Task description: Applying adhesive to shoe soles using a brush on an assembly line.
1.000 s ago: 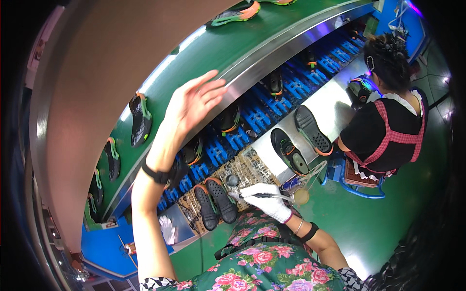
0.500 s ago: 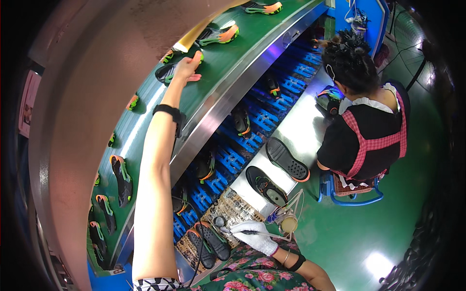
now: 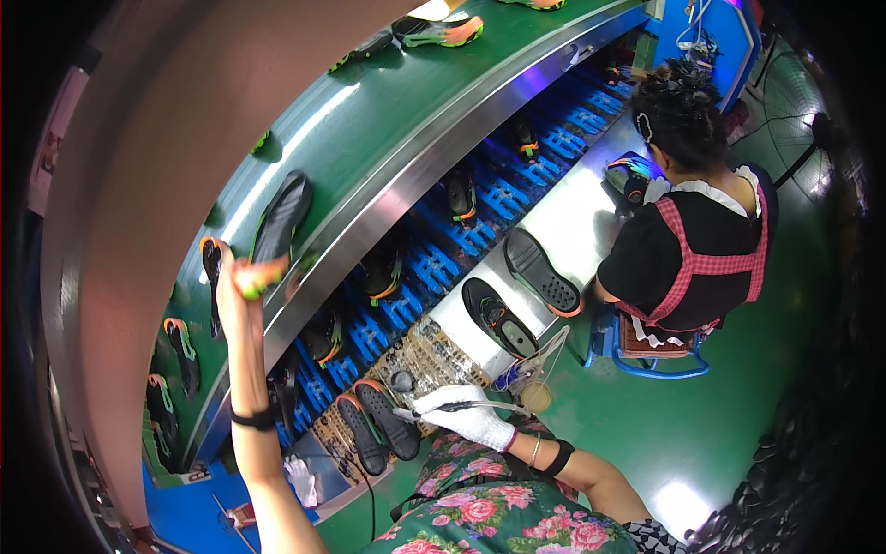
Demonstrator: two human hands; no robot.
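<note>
Over the green belt, my bare left hand [image 3: 233, 294] grips a black shoe sole [image 3: 282, 220] by its blurred orange and yellow-green end. A second sole [image 3: 213, 263] lies on the belt beside that hand. My right hand [image 3: 466, 414], in a white glove, is closed around a slim dark tool [image 3: 461, 405] with a pale line trailing from it; its exact kind is unclear. Close to the tool's tip stands a small dark cup [image 3: 402, 381]. A pair of black soles with orange rims [image 3: 388, 420] lies in front of my lap, left of the gloved hand.
The green conveyor belt [image 3: 369, 120] carries several soles. Below its metal edge, a lower line of blue racks [image 3: 434, 268] holds shoes. Two black soles [image 3: 498, 317] rest on the pale bench. To the right, a co-worker [image 3: 688, 240] sits on a blue stool, handling a shoe [image 3: 629, 178].
My left hand has come back along the belt toward me, bringing the shoe sole with it. The gloved right hand has shifted slightly up and left, still on the tool. The view has turned slightly.
</note>
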